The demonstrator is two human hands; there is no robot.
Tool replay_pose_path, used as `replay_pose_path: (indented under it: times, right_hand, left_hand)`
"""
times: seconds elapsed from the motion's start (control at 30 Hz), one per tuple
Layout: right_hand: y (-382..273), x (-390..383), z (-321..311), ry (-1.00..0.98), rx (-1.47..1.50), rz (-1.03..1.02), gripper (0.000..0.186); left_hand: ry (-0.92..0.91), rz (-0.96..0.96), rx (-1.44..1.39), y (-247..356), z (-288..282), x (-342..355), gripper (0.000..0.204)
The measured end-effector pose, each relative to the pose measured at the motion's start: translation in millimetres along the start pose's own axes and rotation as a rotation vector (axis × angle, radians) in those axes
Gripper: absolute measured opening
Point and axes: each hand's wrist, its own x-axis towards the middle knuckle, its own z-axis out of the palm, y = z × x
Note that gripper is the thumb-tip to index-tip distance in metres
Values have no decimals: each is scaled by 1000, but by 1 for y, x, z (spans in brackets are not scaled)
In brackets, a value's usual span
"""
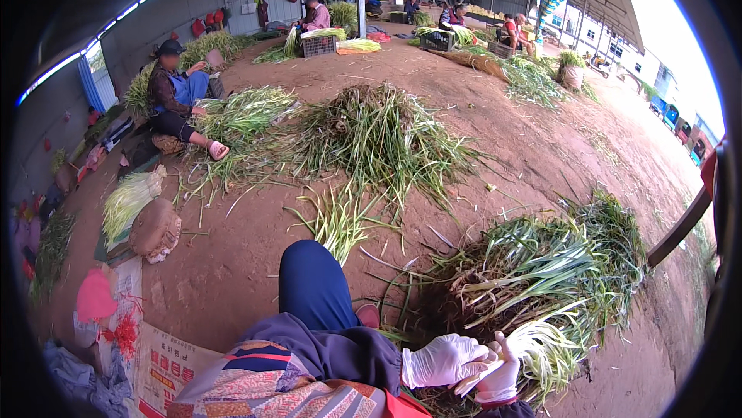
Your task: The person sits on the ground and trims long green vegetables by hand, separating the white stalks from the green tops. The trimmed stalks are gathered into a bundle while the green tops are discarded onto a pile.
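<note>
Both my hands wear thin white gloves and work close together at the lower right. My right hand [500, 375] is closed around a bunch of peeled-looking, leek-like greens [545, 347], whose pale leaves fan out beyond it. My left hand [447, 361] has its fingers pinched together beside the bunch's pale stem ends; what sits between the fingertips is too small to make out. Just beyond my hands lies a heap of uncleaned greens [533, 263] with brown roots and dark leaves.
A larger heap of greens [379, 136] stands ahead, with a small loose bunch [336, 221] nearer my knee. At left are a round brown seat [155, 229], a pale bundle [133, 200] and a printed sack [174, 372]. One person [171, 86] sits at far left; several others work farther back.
</note>
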Motion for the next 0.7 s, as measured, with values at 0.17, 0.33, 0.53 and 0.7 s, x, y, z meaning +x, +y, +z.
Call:
replay_pose_path:
  times: [0.17, 0.33, 0.53, 0.7]
  right_hand:
    - [-7, 5, -6, -39, 99, 2, 23]
    - [-14, 15, -21, -330, 171, 52, 45]
    - [-16, 12, -18, -158, 207, 45, 40]
    - [-18, 10, -13, -183, 181, -3, 31]
  left_hand:
    - [-31, 569, -78, 14, -3, 13, 43]
    - [-171, 548, 32, 11, 12, 7, 40]
    - [-40, 654, 89, -10, 27, 8, 34]
    - [-137, 603, 74, -9, 29, 10, 36]
